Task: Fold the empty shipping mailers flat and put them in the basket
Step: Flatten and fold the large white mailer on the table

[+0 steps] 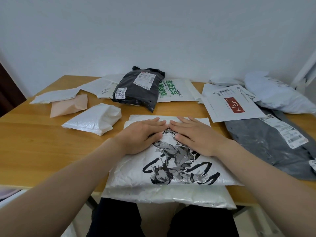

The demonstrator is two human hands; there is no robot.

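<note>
A white mailer with a black cartoon print (171,170) lies in front of me, hanging over the near table edge. My left hand (142,135) and my right hand (196,135) rest flat on its far half, palms down, fingers together, fingertips almost touching. Neither hand grips anything. Other mailers lie around: a folded white one (95,120), a peach one (68,106), a black one with labels (136,89), a white one with green print (176,91), a white one with a red logo (232,105) and a grey one (270,147). No basket is in view.
The wooden table (34,142) stands against a white wall. More white mailers (56,96) lie at the back left, and a pale bulky bag (277,96) sits at the back right. My lap shows below the table edge.
</note>
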